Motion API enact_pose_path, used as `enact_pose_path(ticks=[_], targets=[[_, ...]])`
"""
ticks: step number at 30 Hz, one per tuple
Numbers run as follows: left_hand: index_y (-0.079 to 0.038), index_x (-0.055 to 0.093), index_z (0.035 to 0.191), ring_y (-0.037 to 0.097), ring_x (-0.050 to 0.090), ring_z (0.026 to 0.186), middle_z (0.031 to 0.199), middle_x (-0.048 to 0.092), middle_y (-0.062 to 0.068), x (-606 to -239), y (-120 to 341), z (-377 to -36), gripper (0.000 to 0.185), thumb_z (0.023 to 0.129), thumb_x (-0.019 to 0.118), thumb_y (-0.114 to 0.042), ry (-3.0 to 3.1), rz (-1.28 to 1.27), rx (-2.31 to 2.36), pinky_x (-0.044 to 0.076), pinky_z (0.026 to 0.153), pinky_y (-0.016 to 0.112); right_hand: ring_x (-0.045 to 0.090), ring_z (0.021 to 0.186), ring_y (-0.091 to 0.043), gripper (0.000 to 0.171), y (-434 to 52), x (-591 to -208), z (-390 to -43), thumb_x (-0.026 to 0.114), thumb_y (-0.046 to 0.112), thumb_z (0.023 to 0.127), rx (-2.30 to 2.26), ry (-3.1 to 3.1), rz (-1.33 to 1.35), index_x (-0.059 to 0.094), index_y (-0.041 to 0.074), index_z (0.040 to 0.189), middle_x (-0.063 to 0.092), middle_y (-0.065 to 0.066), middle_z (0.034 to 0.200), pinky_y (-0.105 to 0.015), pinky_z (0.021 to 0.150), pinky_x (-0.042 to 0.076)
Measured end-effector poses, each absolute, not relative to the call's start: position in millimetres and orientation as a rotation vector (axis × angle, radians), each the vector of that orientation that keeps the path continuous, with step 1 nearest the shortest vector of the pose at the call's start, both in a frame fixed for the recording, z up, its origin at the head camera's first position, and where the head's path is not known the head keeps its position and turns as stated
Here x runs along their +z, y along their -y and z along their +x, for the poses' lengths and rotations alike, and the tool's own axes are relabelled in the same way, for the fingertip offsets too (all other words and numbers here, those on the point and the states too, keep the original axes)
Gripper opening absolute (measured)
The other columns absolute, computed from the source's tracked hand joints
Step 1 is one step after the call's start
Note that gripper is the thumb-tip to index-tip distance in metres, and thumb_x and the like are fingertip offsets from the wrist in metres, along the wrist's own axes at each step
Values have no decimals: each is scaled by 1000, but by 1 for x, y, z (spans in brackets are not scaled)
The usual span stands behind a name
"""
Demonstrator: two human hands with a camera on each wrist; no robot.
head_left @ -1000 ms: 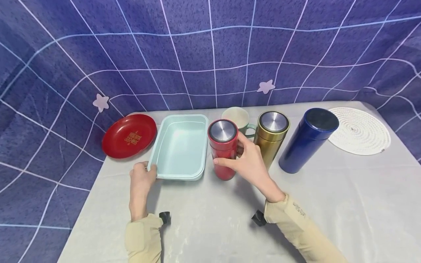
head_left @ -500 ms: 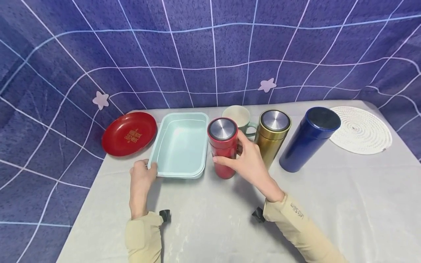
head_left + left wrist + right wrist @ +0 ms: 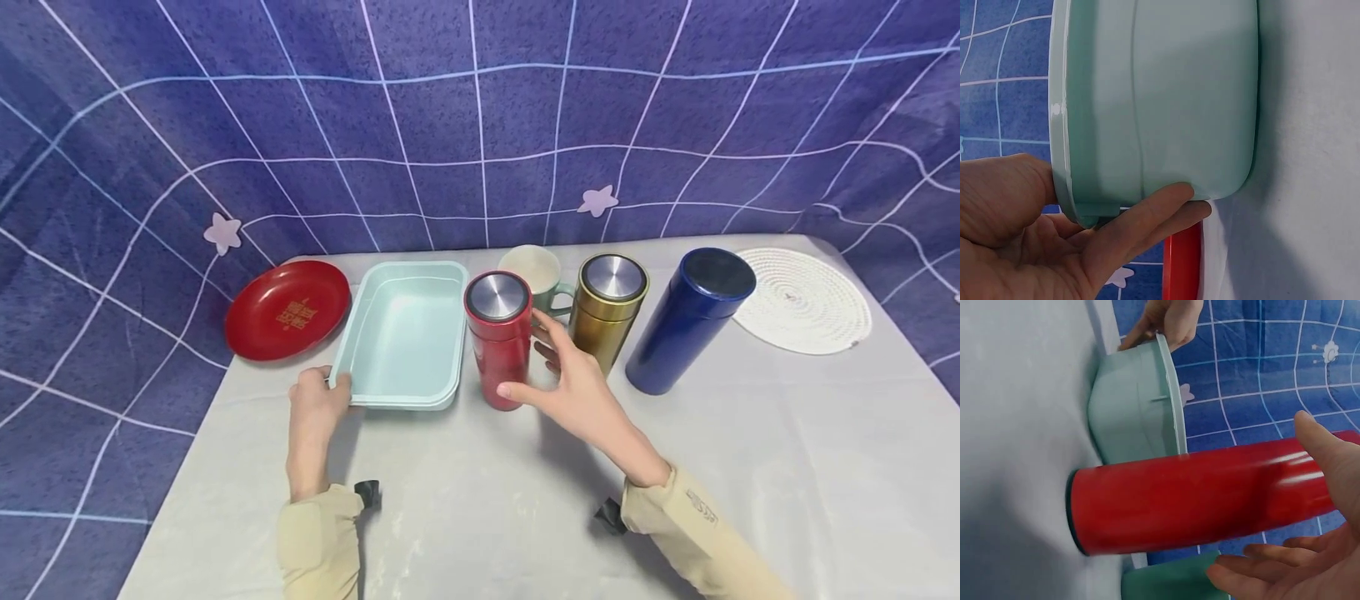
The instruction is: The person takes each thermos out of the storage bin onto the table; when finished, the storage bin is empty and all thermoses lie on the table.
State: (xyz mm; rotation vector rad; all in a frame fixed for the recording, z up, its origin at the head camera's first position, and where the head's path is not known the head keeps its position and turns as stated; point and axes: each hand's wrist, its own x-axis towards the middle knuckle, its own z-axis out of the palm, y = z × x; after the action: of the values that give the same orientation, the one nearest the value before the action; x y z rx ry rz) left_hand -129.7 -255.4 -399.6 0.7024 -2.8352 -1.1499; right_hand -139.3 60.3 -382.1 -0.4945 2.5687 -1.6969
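A pale green plastic tub (image 3: 408, 342) stands on the table. At its near left corner my left hand (image 3: 318, 408) holds the rim, thumb over the edge and fingers against the outer wall in the left wrist view (image 3: 1160, 125). Just right of the tub, a red thermos (image 3: 501, 358) with a silver lid stands upright. My right hand (image 3: 577, 396) is spread beside this thermos and holds nothing; the right wrist view shows its thumb and fingers loosely around the red body (image 3: 1197, 500). Whether any finger still touches it, I cannot tell.
Behind the red thermos sits a green mug (image 3: 531, 268). To its right stand a gold thermos (image 3: 606, 321) and a blue thermos (image 3: 682, 329). A white woven mat (image 3: 806, 304) lies far right, a red plate (image 3: 288, 310) far left. A blue gridded cloth (image 3: 450, 125) hangs behind.
My right hand has let go of the red thermos; its fingers have spread and it has shifted slightly back toward me. The left hand keeps its hold on the tub. The view has shifted slightly.
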Motion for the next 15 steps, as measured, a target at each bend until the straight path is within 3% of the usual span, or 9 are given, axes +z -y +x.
enact_pose_path(ticks=[9, 15], targets=[[18, 53, 126, 33, 60, 92, 106, 66, 32, -399, 261, -129, 44, 99, 43, -15, 2874, 681, -1133, 49, 84, 47, 54, 126, -34, 81, -85, -388, -113, 78, 24, 84, -1633, -2490, -551, 33, 9, 150, 51, -17, 143, -43, 104, 43], [15, 40, 139, 45, 48, 121, 133, 49, 35, -395, 262, -125, 56, 101, 43, -25, 2932, 718, -1158, 38, 103, 58, 58, 121, -36, 64, -112, -398, -92, 69, 20, 92, -1617, -2470, -606, 39, 4, 146, 55, -19, 139, -43, 98, 47]])
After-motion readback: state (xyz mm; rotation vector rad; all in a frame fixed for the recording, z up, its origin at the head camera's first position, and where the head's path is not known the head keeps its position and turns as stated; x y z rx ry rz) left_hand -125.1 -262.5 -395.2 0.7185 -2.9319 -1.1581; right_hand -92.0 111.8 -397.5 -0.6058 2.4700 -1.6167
